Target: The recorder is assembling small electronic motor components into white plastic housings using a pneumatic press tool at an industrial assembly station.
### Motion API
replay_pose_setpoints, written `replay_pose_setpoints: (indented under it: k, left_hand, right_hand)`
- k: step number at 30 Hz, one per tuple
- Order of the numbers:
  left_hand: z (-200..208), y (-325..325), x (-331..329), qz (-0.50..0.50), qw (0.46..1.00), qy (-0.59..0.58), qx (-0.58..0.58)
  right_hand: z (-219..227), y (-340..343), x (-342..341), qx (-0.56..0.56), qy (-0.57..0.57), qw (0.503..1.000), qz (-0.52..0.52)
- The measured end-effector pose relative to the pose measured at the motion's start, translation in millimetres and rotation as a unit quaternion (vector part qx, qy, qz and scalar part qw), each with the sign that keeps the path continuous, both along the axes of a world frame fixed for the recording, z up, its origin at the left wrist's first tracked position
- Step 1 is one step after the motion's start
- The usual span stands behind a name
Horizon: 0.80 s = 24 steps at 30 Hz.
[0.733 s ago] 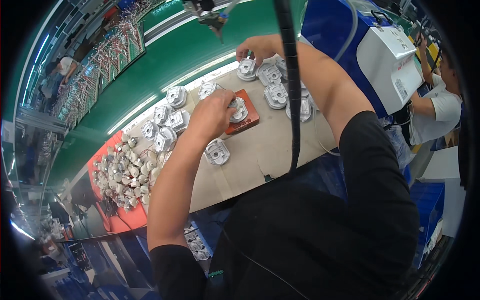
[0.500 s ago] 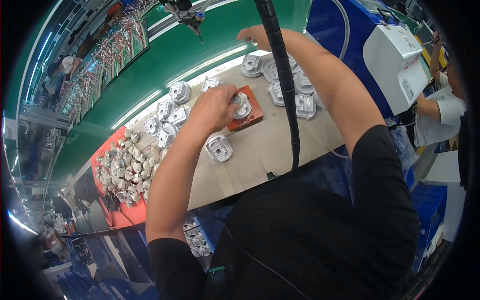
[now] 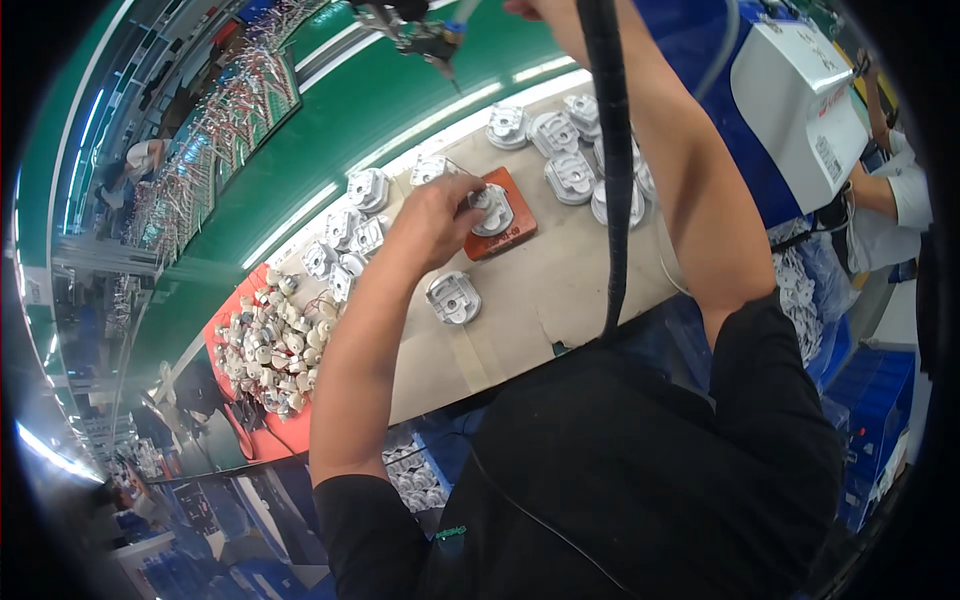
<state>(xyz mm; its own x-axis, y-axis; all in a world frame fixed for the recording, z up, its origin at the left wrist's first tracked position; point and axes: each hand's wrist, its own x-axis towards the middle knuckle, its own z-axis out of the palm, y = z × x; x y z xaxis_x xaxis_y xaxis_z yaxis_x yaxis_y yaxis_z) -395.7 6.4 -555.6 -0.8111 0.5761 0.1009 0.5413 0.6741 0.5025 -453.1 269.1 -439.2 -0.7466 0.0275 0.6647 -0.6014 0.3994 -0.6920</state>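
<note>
My left hand has its fingers bent round the near-left edge of a white plastic housing, which sits on a red-orange block. My right hand is raised at the top edge of the picture, past the black wrapped cable; most of its fingers are cut off or blurred. A single white housing lies on the bench nearer me, below the block. More white housings stand in a group to the left and another to the right. A powered screwdriver head hangs above the green belt.
A heap of small cream motors covers a red mat at the left. The black wrapped cable crosses in front of my right arm. Beyond the bench runs a green belt. A white-and-blue machine and another person are at the right.
My right hand has gone farther up, to the top edge of the picture. My left hand stays at the housing on the block. The whole view has shifted slightly.
</note>
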Motion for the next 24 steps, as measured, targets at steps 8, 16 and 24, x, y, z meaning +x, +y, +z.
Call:
replay_pose_setpoints:
  k: [8, 16, 24]
  left_hand:
    - [-1.6, -5.1, -2.2, 0.031, 0.992, -0.097, 0.076]
    - [-3.4, -6.7, 5.7, 0.049, 0.994, -0.084, 0.049]
    - [-11.8, -6.2, 6.7, 0.061, 0.989, -0.112, 0.068]
  right_hand:
    - [31.4, -33.5, 32.3, 0.116, 0.107, 0.982, -0.102]
    - [58.0, -46.4, 104.8, 0.191, -0.116, 0.969, 0.108]
    - [98.6, -160.4, -26.2, -0.028, 0.196, 0.98, -0.028]
